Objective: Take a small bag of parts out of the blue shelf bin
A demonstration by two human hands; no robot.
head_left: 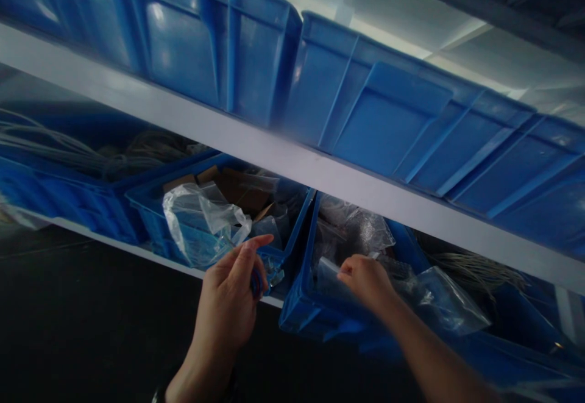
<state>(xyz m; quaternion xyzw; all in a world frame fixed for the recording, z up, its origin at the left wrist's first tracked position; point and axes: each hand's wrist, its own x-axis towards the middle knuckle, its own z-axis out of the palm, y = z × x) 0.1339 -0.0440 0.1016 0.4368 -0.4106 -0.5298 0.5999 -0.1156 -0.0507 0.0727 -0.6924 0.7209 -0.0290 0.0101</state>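
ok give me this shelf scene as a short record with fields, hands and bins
left hand: at the front corner of the middle blue bin, fingers around a small blue item, hard to make out
right hand: inside the right blue bin, on clear plastic bags
middle bin: crumpled clear bag, cardboard
upper shelf: blue crates

Lower shelf (137,249): blue bins (150,220) side by side, at the hands.
Upper shelf (292,159): blue crates (388,116) above the hands.
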